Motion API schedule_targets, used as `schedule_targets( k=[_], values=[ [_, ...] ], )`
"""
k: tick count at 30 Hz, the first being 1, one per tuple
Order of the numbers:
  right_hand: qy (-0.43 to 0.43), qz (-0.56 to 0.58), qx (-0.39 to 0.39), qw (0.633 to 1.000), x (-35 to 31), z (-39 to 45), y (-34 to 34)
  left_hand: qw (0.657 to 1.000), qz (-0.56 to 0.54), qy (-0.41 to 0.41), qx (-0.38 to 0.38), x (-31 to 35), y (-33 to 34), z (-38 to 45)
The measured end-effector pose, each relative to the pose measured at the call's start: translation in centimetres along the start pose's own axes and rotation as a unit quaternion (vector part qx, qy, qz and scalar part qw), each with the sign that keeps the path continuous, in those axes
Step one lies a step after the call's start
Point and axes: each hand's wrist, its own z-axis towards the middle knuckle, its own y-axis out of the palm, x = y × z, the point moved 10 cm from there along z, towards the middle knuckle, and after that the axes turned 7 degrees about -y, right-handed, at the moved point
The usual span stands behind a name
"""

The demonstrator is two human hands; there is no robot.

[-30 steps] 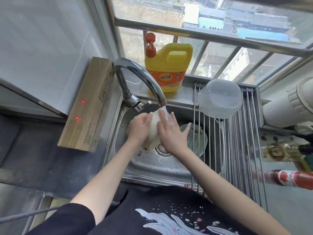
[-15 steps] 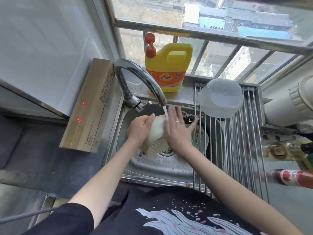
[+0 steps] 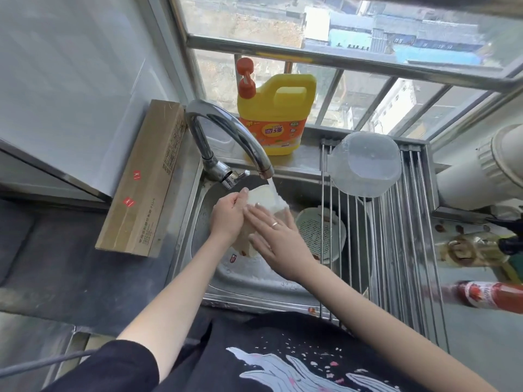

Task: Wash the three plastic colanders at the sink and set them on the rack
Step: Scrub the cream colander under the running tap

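A cream plastic colander [image 3: 263, 200] is held on edge under the running faucet [image 3: 226, 137] in the steel sink [image 3: 249, 281]. My left hand [image 3: 227, 219] grips its left rim. Flat against its near side lies my right hand [image 3: 278, 244], fingers straight, a ring on one finger. A second cream colander [image 3: 321, 236] sits in the sink, partly under the rack bars. A clear colander [image 3: 365, 165] lies upside down at the back of the roll-up rack [image 3: 402, 250].
A yellow detergent jug [image 3: 276, 114] stands on the sill behind the faucet. A long cardboard box [image 3: 147, 179] leans left of the sink. A white pipe [image 3: 481, 171], a glass bottle [image 3: 469, 248] and a red sauce bottle [image 3: 489, 295] lie right of the rack.
My right hand slid down and left across the colander, fingers closing together from a spread. The colander has been turned under the water stream.
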Motion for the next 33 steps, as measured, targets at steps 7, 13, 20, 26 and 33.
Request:
schedule_targets(
  k=[7, 13, 20, 26, 33],
  values=[
    [0.285, 0.127, 0.098, 0.945, 10.1, -1.9, -1.9, 0.993, -0.102, -0.061, -0.015, -1.4, -0.7, -0.3],
    [0.158, 0.124, 0.083, 0.976, 6.4, 0.6, -3.3, 0.994, -0.085, -0.053, -0.033, -0.9, 0.1, 0.0],
    [-0.072, 0.023, 0.045, 0.996, -0.3, 1.6, -0.8, 0.986, -0.142, -0.056, -0.07, 1.1, 1.0, 0.0],
    [0.122, 0.312, 0.187, 0.923, 5.5, 0.8, -3.4, 0.99, -0.118, -0.047, -0.066, 1.2, 0.3, -0.1],
    [0.544, 0.512, 0.22, 0.627, 10.3, -7.6, 1.2, 0.984, -0.149, -0.042, -0.092, -0.8, -0.3, -1.6]
  ],
)
